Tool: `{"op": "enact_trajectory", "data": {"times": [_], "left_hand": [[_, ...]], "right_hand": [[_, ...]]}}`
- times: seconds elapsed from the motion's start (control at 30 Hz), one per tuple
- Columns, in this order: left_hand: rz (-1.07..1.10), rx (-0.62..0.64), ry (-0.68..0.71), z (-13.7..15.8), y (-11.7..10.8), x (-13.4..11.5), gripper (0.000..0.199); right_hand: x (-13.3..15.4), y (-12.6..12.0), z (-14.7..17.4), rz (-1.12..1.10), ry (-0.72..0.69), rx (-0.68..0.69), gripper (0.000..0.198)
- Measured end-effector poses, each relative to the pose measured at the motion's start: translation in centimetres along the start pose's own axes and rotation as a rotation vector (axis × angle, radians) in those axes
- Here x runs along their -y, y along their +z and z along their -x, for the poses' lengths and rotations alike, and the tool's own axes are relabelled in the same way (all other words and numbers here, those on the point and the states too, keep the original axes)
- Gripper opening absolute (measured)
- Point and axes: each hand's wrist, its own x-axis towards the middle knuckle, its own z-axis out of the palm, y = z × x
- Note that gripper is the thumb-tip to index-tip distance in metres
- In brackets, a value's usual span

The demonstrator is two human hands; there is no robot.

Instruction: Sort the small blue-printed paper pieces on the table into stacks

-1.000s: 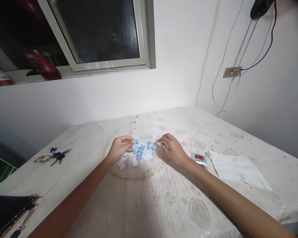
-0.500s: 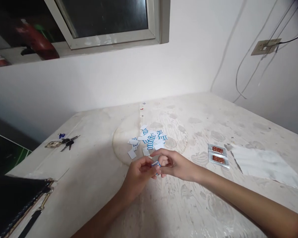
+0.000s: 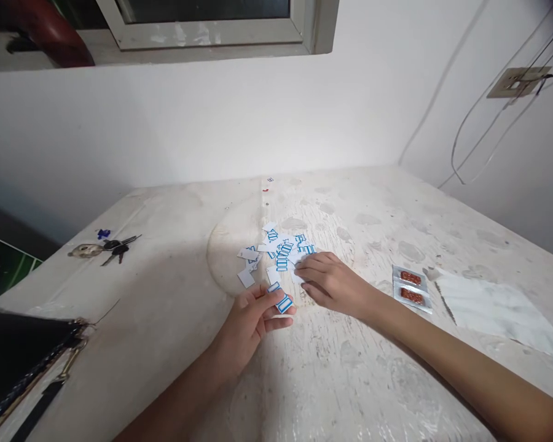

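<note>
Small white cards (image 3: 284, 252) with blue-outlined printing, loosely heaped on the pale table (image 3: 166, 307), beyond the left hand (image 3: 249, 319) and immediately left of the fingertips of the right hand (image 3: 329, 279). Right hand nearer, palm down and reaching in from the right, fingers bent at the heap's near-right edge; cannot tell whether pinching a card or only touching, the fingertips being partly hidden. Left hand grasping a blue-and-white card (image 3: 284, 304) between thumb and fingers, just on the near side of the heap; printed face up, long axis seemingly slanting from upper left to lower right, thumb across the middle; cannot tell whether single or a thin stack. Heap itself flat and untidy, with overlapping edges, some faces showing blue bars and angular outlines, others plain white, a few lying apart toward the left and near sides. Well to the right, a foil pack (image 3: 411, 288) with two reddish-brown pieces beside a white sheet (image 3: 498, 313); far left, a bunch of keys (image 3: 117, 247).
</note>
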Motion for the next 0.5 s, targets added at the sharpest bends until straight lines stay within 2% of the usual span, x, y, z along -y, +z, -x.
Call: {"op": "enact_trajectory", "data": {"times": [0.27, 0.37, 0.5], "left_hand": [[-0.109, 0.008, 0.104, -0.2, 0.2, 0.4, 0.026], [-0.258, -0.070, 0.179, -0.8, 0.0, 0.5, 0.023], [-0.527, -0.153, 0.284, -1.4, -0.3, 0.3, 0.024]], "right_hand": [[0.9, -2.2, 0.9, 0.000, -0.029, 0.170, 0.031], [1.3, -2.3, 0.8, -0.012, -0.063, 0.189, 0.015], [1.5, -2.1, 0.8, 0.061, -0.096, 0.178, 0.020]]}}
